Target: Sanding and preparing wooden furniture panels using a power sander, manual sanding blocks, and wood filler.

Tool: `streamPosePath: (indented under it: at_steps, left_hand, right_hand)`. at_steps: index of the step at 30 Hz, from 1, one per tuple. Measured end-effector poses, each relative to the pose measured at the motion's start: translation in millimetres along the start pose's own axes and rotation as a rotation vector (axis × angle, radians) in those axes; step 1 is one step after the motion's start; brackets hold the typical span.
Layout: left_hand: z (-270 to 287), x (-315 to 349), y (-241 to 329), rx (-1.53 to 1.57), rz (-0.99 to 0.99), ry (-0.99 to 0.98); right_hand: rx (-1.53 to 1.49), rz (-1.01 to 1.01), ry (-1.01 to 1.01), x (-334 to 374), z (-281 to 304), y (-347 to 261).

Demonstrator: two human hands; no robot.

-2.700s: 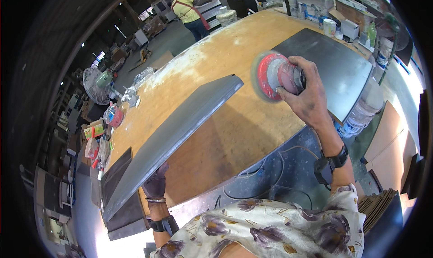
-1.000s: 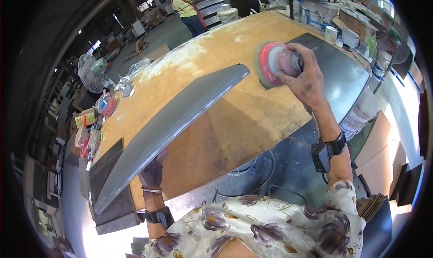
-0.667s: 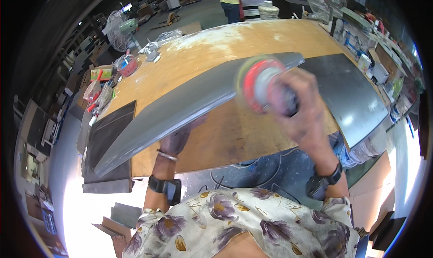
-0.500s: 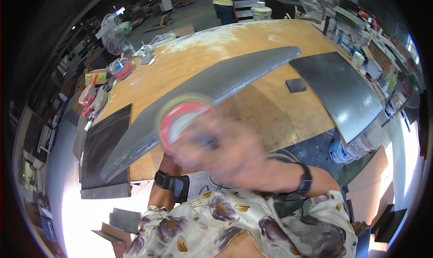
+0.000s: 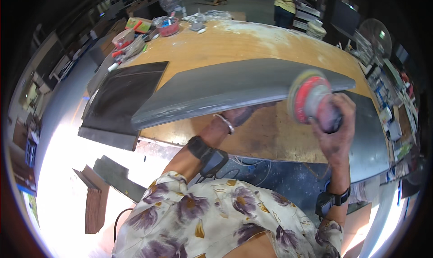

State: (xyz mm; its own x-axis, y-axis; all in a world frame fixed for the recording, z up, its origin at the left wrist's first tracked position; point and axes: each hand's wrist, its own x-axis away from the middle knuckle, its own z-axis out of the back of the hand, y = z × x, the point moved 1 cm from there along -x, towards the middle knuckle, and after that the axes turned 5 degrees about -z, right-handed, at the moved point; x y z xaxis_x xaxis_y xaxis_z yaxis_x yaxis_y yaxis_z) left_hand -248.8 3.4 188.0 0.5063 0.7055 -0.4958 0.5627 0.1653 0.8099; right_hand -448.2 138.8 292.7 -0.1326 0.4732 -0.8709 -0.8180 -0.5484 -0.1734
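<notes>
A long grey panel [image 5: 216,87] with slanted ends is held tilted above the wooden table. My left hand [image 5: 243,115] reaches under its near edge and supports it from below; the fingers are mostly hidden by the panel. In my right hand [image 5: 340,134] is a round power sander [image 5: 311,97], red and grey with a yellowish pad, blurred by motion. Its pad faces the panel's near edge toward the right end; whether they touch I cannot tell.
Dark panels lie at the table's left [image 5: 124,95] and right [image 5: 367,136], the left one overhanging. The wooden tabletop [image 5: 270,39] carries white dust. Tubs and bags [image 5: 169,27] stand at the far left. A person in yellow [image 5: 285,3] stands beyond. Boards [image 5: 94,197] lean at lower left.
The sander has swung to the right with my right hand, from the panel's middle toward its right end. The panel is turned more level across the view. The view itself has shifted left.
</notes>
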Motion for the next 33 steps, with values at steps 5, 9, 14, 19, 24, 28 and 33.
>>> streamPosePath:
  at_steps: [5,9,14,19,24,28,33]
  left_hand:
    - [13.7,19.9,-9.6,0.891,0.046,0.038]
    - [1.2,52.2,9.5,0.161,-0.178,0.006]
    - [1.1,55.7,5.7,0.321,-0.116,-0.002]
    - [14.9,51.2,1.6,0.279,-0.131,-0.027]
    - [16.5,5.1,-5.2,-0.31,0.01,0.07]
    - [-39.3,-4.3,18.1,0.119,-0.066,0.22]
    - [6.8,-10.5,13.1,0.165,-0.079,0.116]
  right_hand:
    - [-0.043,0.041,0.036,-4.0,-34.2,-45.1]
    - [-0.3,0.159,-0.268,-1.0,-68.4,-136.1]
    - [-0.234,0.329,-0.203,-20.2,-91.8,-180.4]
    - [-0.241,0.196,-0.305,-6.4,-77.1,-122.8]
    - [0.007,-0.003,-0.083,-3.3,-19.6,1.2]
    - [0.113,-0.405,0.071,14.6,39.4,123.2]
    - [0.304,-0.686,0.123,65.5,73.6,204.3]
